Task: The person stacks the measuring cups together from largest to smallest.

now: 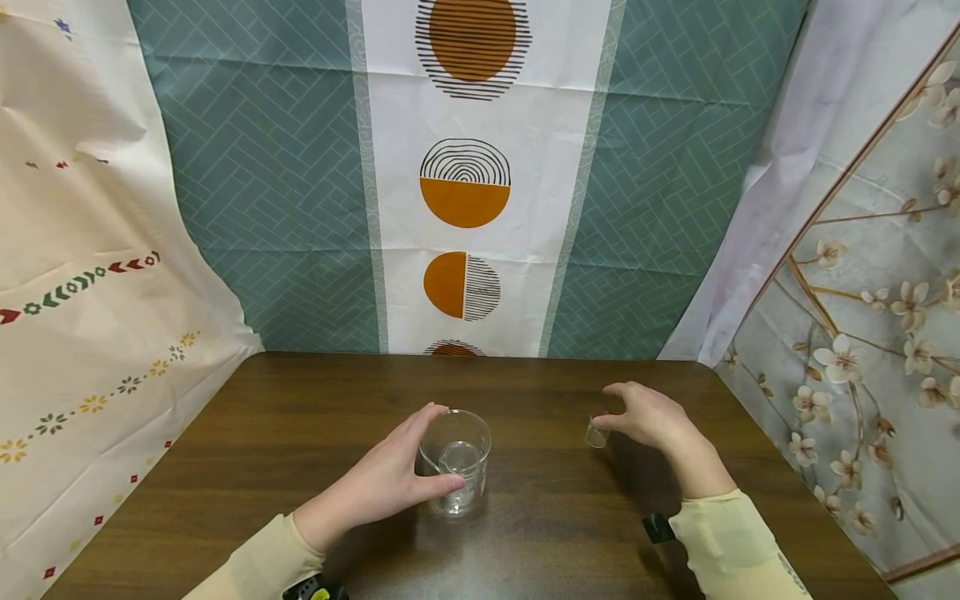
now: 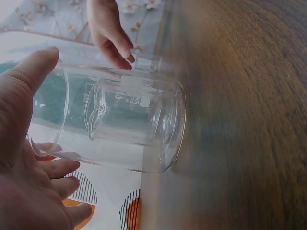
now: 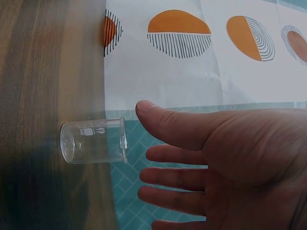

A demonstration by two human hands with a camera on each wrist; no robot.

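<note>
A: Left hand point(image 1: 386, 475)?
B: Spread at the big beaker's point(image 1: 472, 433) rim, thumb on the near side, forefinger at the far side. Other fingers splayed. Can't tell if that grip is grasping the glass or just round it.
A: Big beaker where?
B: Upright on the desk point(image 1: 540, 533), in front of the left arm. Inner beaker point(image 2: 124, 112) sits inside it. White print shows through the glass.
A: Right hand point(image 1: 651, 417)?
B: Grip released, fingers straight, nothing held. Thumb tip just beside the small beaker's point(image 3: 96, 141) rim; wrist view shows a gap.
A: Small beaker?
B: Upright on the desk too, right of the big one, well apart. White marks on its side.
A: Rest?
B: Pale sleeves point(image 1: 727, 533). Teal-and-white cloth point(image 1: 262, 167) behind, orange circles on it. Floral cloth point(image 1: 847, 400) right, cream cloth point(image 1: 82, 208) left.
</note>
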